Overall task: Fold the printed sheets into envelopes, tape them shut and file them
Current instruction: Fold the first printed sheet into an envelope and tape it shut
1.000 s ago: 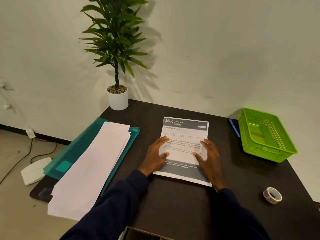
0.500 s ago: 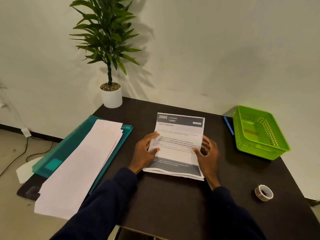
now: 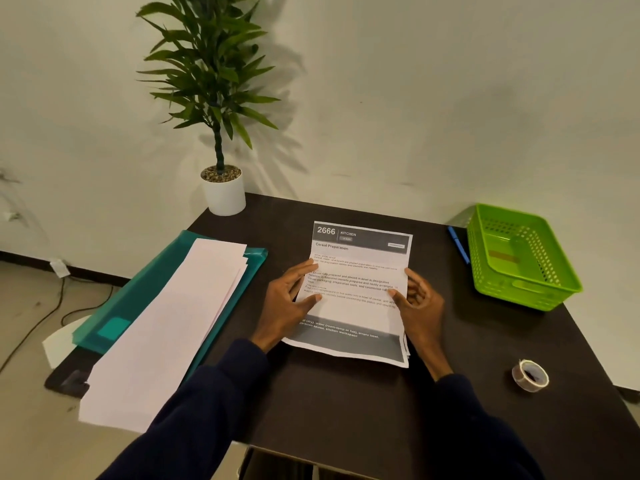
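The printed sheets [image 3: 358, 315] lie mid-counter [image 3: 346, 410], a thin stack judging by the edges. The left hand [image 3: 292, 304] and right hand [image 3: 420, 304] each pinch a side edge, thumb on top and fingers curled at the rim. Folding looks barely begun to me. Next, the paper needs squaring, then a firm crease. The tape roll [image 3: 530, 375] waits to the right.

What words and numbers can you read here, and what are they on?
"2666": dark header of the printed sheet.
"KITCHEN": same header.
"Cereal Preparation": just under the header.
Smaller print on the sheet: too blurred to read surely.
Nothing else carries readable text.
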